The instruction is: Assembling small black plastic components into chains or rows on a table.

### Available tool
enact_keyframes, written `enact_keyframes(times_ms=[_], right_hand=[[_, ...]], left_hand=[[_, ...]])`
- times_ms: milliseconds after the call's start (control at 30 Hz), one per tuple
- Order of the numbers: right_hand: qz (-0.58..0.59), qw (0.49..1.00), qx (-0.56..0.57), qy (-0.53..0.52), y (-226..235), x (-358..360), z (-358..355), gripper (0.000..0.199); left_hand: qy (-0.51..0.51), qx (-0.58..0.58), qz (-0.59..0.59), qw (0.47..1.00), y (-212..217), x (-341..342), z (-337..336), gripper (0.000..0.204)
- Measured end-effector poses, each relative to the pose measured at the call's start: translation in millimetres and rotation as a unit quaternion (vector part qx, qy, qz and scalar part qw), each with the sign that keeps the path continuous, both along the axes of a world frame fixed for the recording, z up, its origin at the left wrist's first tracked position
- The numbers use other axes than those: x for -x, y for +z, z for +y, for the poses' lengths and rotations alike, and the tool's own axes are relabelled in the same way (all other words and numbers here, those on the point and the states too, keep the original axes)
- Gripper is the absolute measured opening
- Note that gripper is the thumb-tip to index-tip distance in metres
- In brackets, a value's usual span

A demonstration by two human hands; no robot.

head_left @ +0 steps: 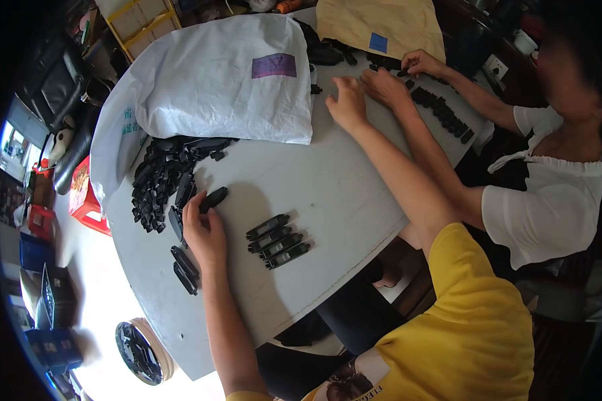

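My left hand [205, 235] is closed on an elongated black plastic part [214, 199], which sticks out between the thumb and fingers. Beside that hand, more long black parts [184, 271] lie on the grey table, next to a heap of small black plastic pieces [157, 187]. My right hand [348, 105] is stretched out to the far side, near the right edge of a white woven sack [207, 80]. Its fingers look apart, and I make out nothing in them. Between my arms, several black parts [277, 241] lie side by side in a neat stack.
At the right sits a co-worker in a white top [542, 200], both hands [388, 88] over small black pieces near my right hand. A row of black pieces [441, 115] and a tan sack [381, 27] lie there. Below the table's left edge stands a round tub [140, 351] of black parts.
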State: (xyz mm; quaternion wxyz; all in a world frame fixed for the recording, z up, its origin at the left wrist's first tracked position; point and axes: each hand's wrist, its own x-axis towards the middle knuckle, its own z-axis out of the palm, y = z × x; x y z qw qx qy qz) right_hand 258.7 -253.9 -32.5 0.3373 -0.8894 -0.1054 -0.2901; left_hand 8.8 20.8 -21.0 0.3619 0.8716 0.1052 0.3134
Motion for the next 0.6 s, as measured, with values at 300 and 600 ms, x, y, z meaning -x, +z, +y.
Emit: enact_keyframes(times_ms=[300, 600], right_hand=[[0.057, 0.982, 0.102, -0.146, -2.4, -80.3, -26.1, 0.062], [0.206, 0.935, 0.109, -0.267, 5.8, -129.8, -41.4, 0.071]], left_hand=[[-0.004, 0.019, 0.018, 1.0, 8.1, 0.1, -8.2, 0.029], [-0.001, 0.042, 0.015, 0.999, 16.4, 4.0, -13.6, 0.027]])
